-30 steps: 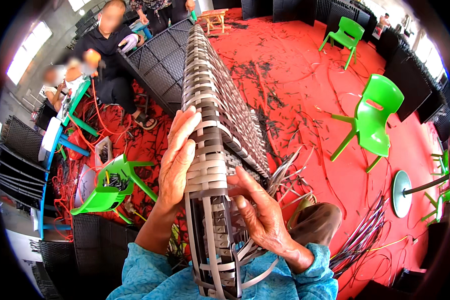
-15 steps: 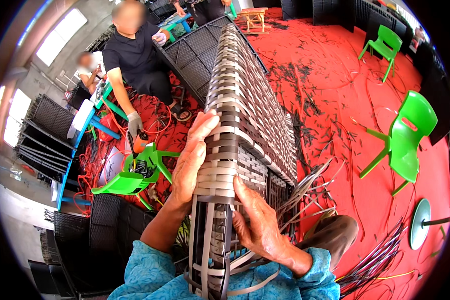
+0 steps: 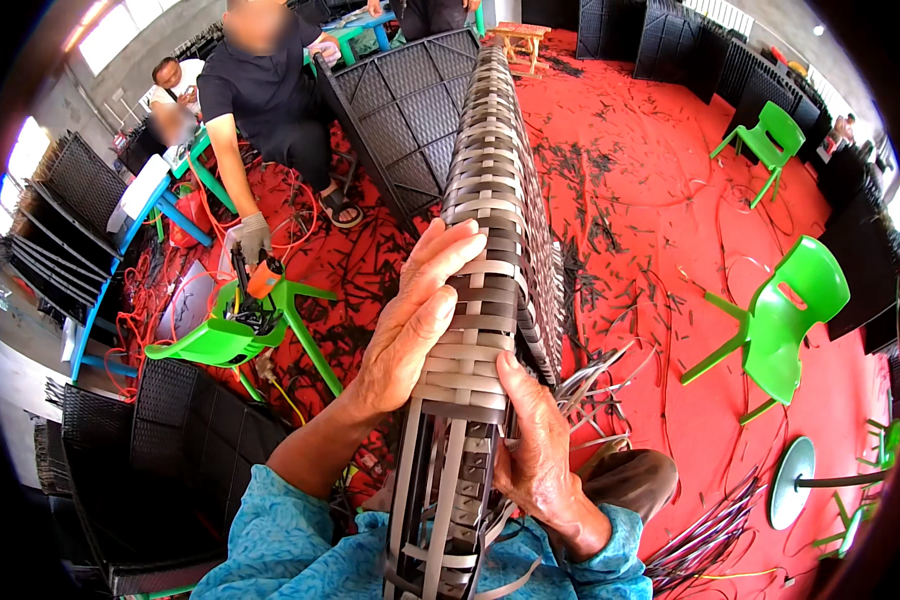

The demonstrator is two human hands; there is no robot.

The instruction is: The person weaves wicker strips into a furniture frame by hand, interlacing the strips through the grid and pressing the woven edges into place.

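Between my arms stands a tall furniture piece (image 3: 482,290) woven from flat grey and dark brown plastic strips, its narrow edge toward me. At its near end the weave stops, and long strips (image 3: 445,480) run lengthwise over a dark frame. My left hand (image 3: 410,315) lies along the left side of this edge, fingers stretched and fingertips on the weave. Against the right side, my right hand (image 3: 545,460) grips lower down; one digit presses the corner and the other fingers are partly hidden. Loose strip ends (image 3: 595,385) stick out on the right.
A co-worker (image 3: 270,95) at the left reaches a gloved hand to an orange-and-black tool (image 3: 262,278) over a green chair (image 3: 220,340). Dark woven panels (image 3: 405,120) stand beyond. Cords and scraps litter the red floor (image 3: 660,250); a strip bundle (image 3: 705,530) lies right.
The woven piece has turned, showing less of its right face and more of its narrow edge. Both hands stay on it and appear shifted right in the view.
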